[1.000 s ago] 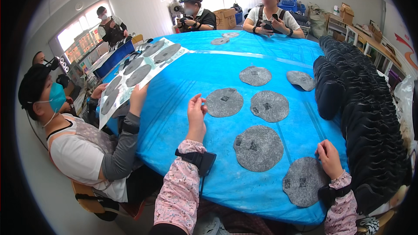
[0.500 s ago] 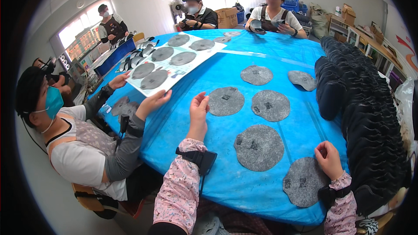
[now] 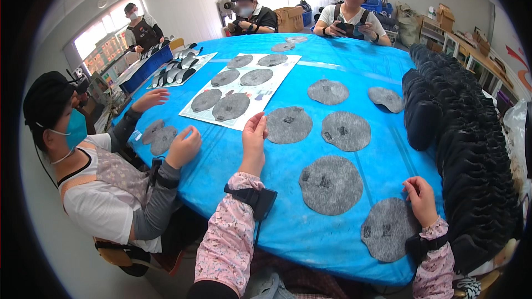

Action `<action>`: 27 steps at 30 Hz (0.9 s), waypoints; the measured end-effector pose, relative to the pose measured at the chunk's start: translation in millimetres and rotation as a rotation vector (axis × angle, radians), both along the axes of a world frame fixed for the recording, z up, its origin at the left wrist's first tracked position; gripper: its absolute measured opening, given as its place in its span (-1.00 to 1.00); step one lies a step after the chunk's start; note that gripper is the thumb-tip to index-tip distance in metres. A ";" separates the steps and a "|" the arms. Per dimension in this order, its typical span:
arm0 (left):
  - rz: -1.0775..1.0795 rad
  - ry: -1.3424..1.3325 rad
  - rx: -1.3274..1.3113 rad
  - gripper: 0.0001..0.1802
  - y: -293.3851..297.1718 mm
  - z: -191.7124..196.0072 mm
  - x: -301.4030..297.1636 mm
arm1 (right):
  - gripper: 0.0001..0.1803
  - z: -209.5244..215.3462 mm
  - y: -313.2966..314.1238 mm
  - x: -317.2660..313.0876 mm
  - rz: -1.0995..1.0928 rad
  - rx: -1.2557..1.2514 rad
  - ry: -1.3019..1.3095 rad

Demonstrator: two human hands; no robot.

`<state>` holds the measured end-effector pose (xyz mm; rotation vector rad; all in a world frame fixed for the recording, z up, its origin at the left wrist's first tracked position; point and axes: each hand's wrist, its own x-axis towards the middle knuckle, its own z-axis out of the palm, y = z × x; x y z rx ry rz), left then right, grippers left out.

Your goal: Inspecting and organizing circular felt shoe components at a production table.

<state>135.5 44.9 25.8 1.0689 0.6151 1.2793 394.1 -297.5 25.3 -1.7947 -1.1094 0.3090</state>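
Note:
My left hand point(image 3: 254, 141) is raised above the blue-covered table point(image 3: 277, 205), its fingers drawn together with nothing visible in them. Just beyond it lies a round grey felt-like piece point(image 3: 289, 125) with a small dark patch. Over at the right, my right hand point(image 3: 422, 202) hovers by the edge of another grey piece point(image 3: 388, 230); its fingers are loosely curled, slightly apart and empty. Between my hands lie a large grey piece point(image 3: 331, 185) and a smaller one point(image 3: 346, 131). Pink patterned sleeves and black wrist straps cover my forearms.
Stacked black curved pieces point(image 3: 463, 149) line the right edge. A white printed sheet point(image 3: 244, 86) carrying several grey rounds lies left of centre. A masked co-worker point(image 3: 111, 182) sits at my left; others are at the far side. Dark glossy pieces point(image 3: 177, 69) lie at the far left.
The co-worker at my left has laid the printed sheet with its grey rounds on the table and let go of it. My hands have barely moved; my right fingers have loosened slightly.

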 end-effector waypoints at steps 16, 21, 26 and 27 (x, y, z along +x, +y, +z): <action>-0.004 -0.068 -0.091 -0.67 24.0 -9.0 -1.8 | -0.49 -0.9 3.8 14.5 0.035 0.023 0.105; -0.040 -0.088 -0.089 -0.63 19.9 -9.9 -3.6 | -0.35 -4.2 -3.9 14.6 0.036 0.048 0.147; -0.043 -0.096 -0.090 -0.64 22.9 -11.5 -11.5 | -0.28 -5.5 -4.0 11.5 0.059 0.076 0.190; -0.035 -0.098 -0.099 -0.64 22.0 -11.5 -11.0 | -0.28 -5.4 -5.0 11.4 0.011 0.091 0.194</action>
